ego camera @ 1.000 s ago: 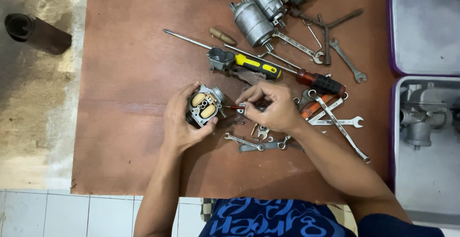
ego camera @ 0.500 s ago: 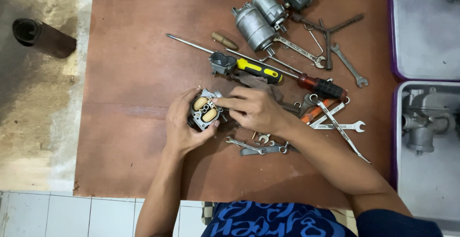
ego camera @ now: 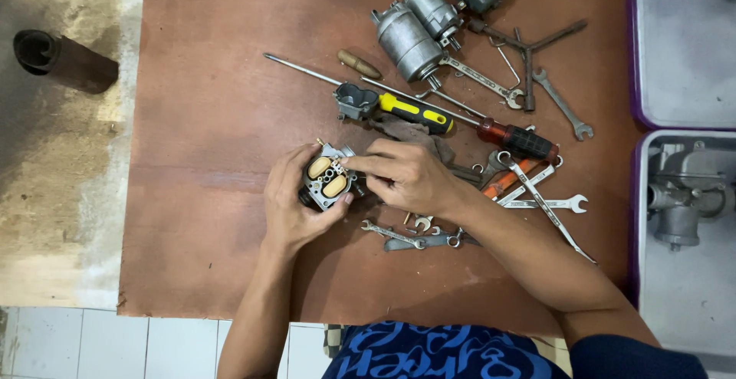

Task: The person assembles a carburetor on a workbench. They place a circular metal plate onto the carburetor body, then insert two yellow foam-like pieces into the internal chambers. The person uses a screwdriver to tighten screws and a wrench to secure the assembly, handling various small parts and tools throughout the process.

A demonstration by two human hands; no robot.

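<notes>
We cradle the small metal carburettor in the left hand, just above the brown board, with its two tan floats facing up. It looks rigid and fairly heavy (the floats seem fragile), so we judge the cast body the safest hold. The right hand arches over, fingertips pinching at its top edge; whether they grasp a part we cannot tell.

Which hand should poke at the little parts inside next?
Probably the right hand: its fingertips already touch the small grey metal carburetor with two tan floats, while the left hand is wrapped around it, busy holding.
</notes>
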